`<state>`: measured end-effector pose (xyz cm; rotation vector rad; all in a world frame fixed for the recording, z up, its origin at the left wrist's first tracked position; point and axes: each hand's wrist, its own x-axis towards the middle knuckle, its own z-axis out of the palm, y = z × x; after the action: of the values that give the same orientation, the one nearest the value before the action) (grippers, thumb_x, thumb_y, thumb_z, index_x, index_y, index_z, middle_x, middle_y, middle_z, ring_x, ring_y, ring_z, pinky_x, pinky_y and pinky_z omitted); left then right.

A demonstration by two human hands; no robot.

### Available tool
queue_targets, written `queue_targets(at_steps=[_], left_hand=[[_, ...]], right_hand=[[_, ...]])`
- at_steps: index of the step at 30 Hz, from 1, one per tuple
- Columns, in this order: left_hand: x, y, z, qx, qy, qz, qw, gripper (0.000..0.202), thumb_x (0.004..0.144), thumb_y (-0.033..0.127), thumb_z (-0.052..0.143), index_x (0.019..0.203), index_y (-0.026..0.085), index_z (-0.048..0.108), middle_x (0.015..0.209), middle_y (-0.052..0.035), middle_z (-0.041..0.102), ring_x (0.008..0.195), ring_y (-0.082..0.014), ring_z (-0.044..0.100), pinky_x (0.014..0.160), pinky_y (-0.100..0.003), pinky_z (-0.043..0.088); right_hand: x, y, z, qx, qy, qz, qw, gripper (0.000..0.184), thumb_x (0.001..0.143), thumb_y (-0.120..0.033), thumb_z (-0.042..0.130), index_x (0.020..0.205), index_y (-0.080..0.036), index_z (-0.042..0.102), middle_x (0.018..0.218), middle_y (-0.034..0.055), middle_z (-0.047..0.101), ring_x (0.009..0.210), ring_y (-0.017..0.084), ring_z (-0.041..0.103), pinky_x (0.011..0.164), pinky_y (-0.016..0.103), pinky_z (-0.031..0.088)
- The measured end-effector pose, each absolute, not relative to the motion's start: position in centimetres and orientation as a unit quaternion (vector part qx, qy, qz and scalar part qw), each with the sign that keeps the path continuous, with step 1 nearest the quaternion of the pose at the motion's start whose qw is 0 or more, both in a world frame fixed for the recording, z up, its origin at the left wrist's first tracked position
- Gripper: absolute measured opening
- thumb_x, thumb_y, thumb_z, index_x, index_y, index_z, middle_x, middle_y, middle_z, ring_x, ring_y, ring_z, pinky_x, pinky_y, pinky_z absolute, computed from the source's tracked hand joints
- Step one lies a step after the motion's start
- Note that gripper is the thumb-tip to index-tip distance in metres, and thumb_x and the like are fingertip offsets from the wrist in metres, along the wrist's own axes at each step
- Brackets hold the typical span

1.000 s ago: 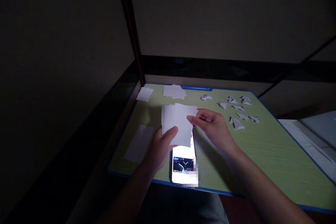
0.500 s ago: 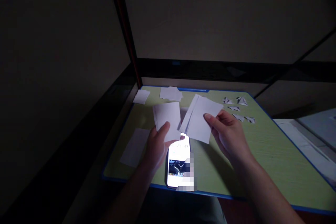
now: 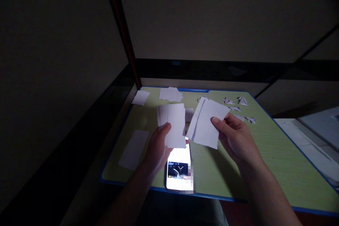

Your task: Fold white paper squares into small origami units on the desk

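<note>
My left hand (image 3: 159,144) is closed on a small fanned stack of white paper pieces (image 3: 176,127), with the thumb flat across the front. My right hand (image 3: 235,134) pinches a second stack of white paper pieces (image 3: 208,123) by its right side, thumb in front and fingers mostly hidden behind. The two stacks are side by side, a narrow gap between them, held above the table. Beneath the left stack lies a phone (image 3: 178,183) with a bright lit screen; the stack and my fingers cover its upper end.
The green table (image 3: 254,159) has a blue rim. Loose white sheets lie at its far left (image 3: 141,97), far middle (image 3: 171,94) and near left (image 3: 134,148). Several small folded paper shapes (image 3: 242,101) sit at the far right. White papers (image 3: 299,137) lie beyond the right edge.
The left stack is fanned wider, with another piece at its front. My right hand and its stack have shifted slightly right, opening a gap between the stacks.
</note>
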<state>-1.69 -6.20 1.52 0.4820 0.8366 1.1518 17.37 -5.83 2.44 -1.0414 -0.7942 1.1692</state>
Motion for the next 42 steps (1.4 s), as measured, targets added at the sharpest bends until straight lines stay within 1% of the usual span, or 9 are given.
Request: queue_targets(at_steps=[4, 10, 15, 19, 25, 30, 34, 38, 42], left_hand=[[-1.7, -6.3, 2.2, 0.227, 0.384, 0.518, 0.73, 0.038, 0.076, 0.034, 0.064, 0.106, 0.011, 0.064, 0.092, -0.0121, 0.073, 0.089, -0.029, 0.07, 0.075, -0.039, 0.058], [-1.3, -6.7, 2.3, 0.256, 0.4, 0.535, 0.698, 0.042, 0.075, 0.033, 0.068, 0.111, 0.011, 0.06, 0.083, -0.0108, 0.074, 0.078, -0.0267, 0.072, 0.068, -0.035, 0.056], [-1.3, -6.7, 0.9, 0.308, 0.438, 0.557, 0.634, 0.04, 0.076, 0.037, 0.071, 0.105, 0.012, 0.062, 0.085, -0.0102, 0.073, 0.075, -0.0237, 0.07, 0.064, -0.03, 0.053], [-0.9, -6.7, 0.4, 0.318, 0.471, 0.566, 0.596, 0.04, 0.074, 0.036, 0.073, 0.105, 0.013, 0.062, 0.09, -0.0083, 0.072, 0.08, -0.022, 0.069, 0.069, -0.029, 0.052], [0.2, -7.0, 1.1, 0.287, 0.444, 0.575, 0.625, 0.037, 0.073, 0.028, 0.073, 0.104, 0.014, 0.061, 0.097, -0.0074, 0.071, 0.09, -0.0218, 0.068, 0.079, -0.03, 0.053], [0.6, -7.2, 1.3, 0.295, 0.412, 0.556, 0.659, 0.041, 0.072, 0.027, 0.074, 0.109, 0.013, 0.062, 0.099, -0.0097, 0.072, 0.087, -0.0236, 0.069, 0.076, -0.033, 0.055], [0.5, -7.2, 0.7, 0.3, 0.417, 0.559, 0.651, 0.048, 0.073, 0.024, 0.074, 0.118, 0.016, 0.059, 0.101, -0.0084, 0.071, 0.087, -0.0225, 0.069, 0.075, -0.031, 0.054], [-0.1, -7.0, 0.5, 0.287, 0.439, 0.577, 0.627, 0.049, 0.072, 0.024, 0.074, 0.117, 0.016, 0.058, 0.102, -0.0073, 0.071, 0.092, -0.022, 0.068, 0.078, -0.03, 0.053], [-0.8, -6.7, 0.5, 0.278, 0.45, 0.571, 0.628, 0.045, 0.071, 0.025, 0.075, 0.112, 0.016, 0.06, 0.1, -0.0071, 0.07, 0.093, -0.0228, 0.067, 0.075, -0.03, 0.052]], right_hand=[[18.2, -6.5, 2.2, -0.476, -0.309, 0.497, 0.657, 0.02, 0.066, -0.03, 0.08, 0.083, -0.025, 0.072, 0.084, 0.0009, 0.074, 0.069, 0.015, 0.067, 0.065, 0.027, 0.055], [19.4, -8.1, 1.4, -0.503, -0.266, 0.528, 0.63, 0.026, 0.062, -0.034, 0.081, 0.085, -0.028, 0.071, 0.072, 0.0002, 0.073, 0.06, 0.019, 0.067, 0.06, 0.034, 0.057], [20.2, -8.8, 1.6, -0.522, -0.253, 0.53, 0.619, 0.026, 0.061, -0.033, 0.081, 0.084, -0.027, 0.071, 0.071, 0.0008, 0.073, 0.056, 0.019, 0.067, 0.056, 0.033, 0.055], [19.2, -9.1, 2.1, -0.522, -0.25, 0.53, 0.62, 0.03, 0.06, -0.034, 0.082, 0.086, -0.025, 0.071, 0.073, 0.001, 0.073, 0.054, 0.016, 0.064, 0.048, 0.027, 0.05], [16.1, -8.2, 1.8, -0.507, -0.291, 0.491, 0.646, 0.024, 0.059, -0.031, 0.085, 0.072, -0.021, 0.068, 0.063, -0.0032, 0.065, 0.052, 0.01, 0.056, 0.048, 0.022, 0.044], [13.6, -7.5, 1.6, -0.549, -0.349, 0.389, 0.653, 0.02, 0.064, -0.03, 0.081, 0.076, -0.019, 0.068, 0.066, -0.0001, 0.068, 0.058, 0.012, 0.058, 0.052, 0.024, 0.046], [13.4, -7.6, 1.7, -0.561, -0.359, 0.384, 0.639, 0.019, 0.064, -0.03, 0.081, 0.073, -0.019, 0.068, 0.062, -0.0009, 0.068, 0.054, 0.011, 0.057, 0.051, 0.024, 0.046], [16.8, -7.7, 1.8, -0.534, -0.305, 0.357, 0.703, 0.018, 0.063, -0.026, 0.082, 0.075, -0.021, 0.07, 0.077, -0.0017, 0.071, 0.067, 0.01, 0.063, 0.061, 0.022, 0.05], [21.1, -8.6, 2.4, -0.515, -0.197, 0.313, 0.773, 0.013, 0.067, -0.02, 0.079, 0.068, -0.022, 0.067, 0.075, -0.0038, 0.068, 0.07, 0.011, 0.064, 0.071, 0.025, 0.055]])
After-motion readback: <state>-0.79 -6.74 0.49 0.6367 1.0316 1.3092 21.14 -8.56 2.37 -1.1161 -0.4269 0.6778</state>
